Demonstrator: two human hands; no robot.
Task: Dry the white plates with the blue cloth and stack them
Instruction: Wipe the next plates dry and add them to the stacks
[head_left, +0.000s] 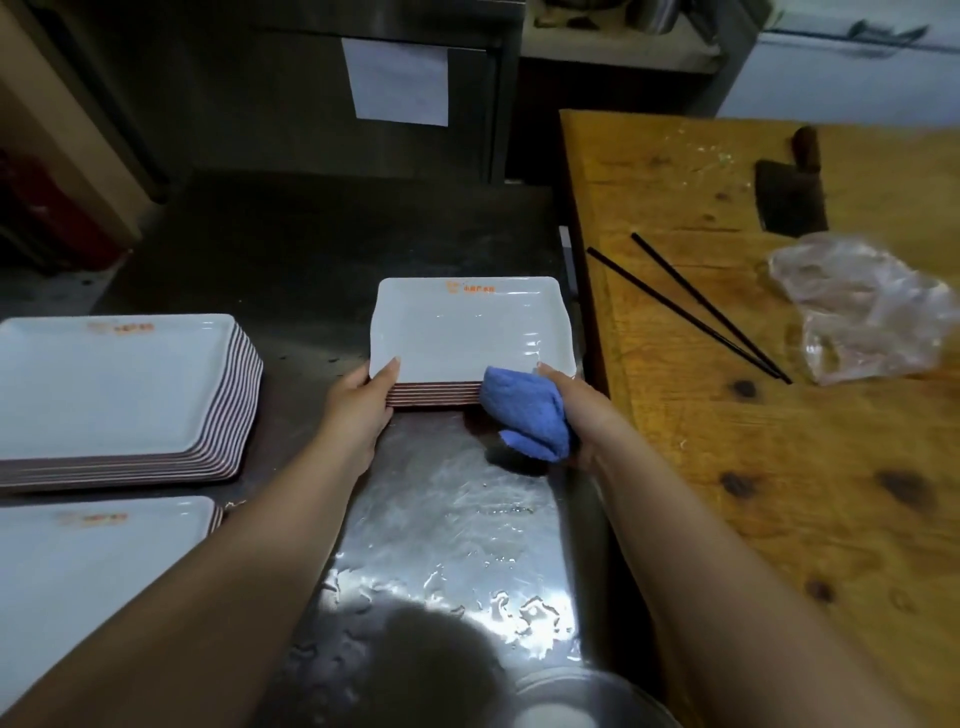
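1. The small stack of white plates (470, 332) sits on the wet steel desk (457, 519), hard against the edge of the wooden cutting board (753, 415). Its long axis runs left to right across the view.
2. The left hand (358, 410) is at the stack's near left corner, thumb on the top plate's rim and fingers curled under the edge: a closed grip on the plates.
3. The right hand (582, 410) is at the near right corner, its thumb touching the rim. Its grip is closed round the bunched blue cloth (524, 415), which hangs just in front of the stack.
4. Both hands sit equally near; the plate lies straight ahead of them.
5. Left of this stack, well apart, are two taller stacks (119, 395), probably the dried ones.
6. My guess: the top plate is about to be lifted and wiped.
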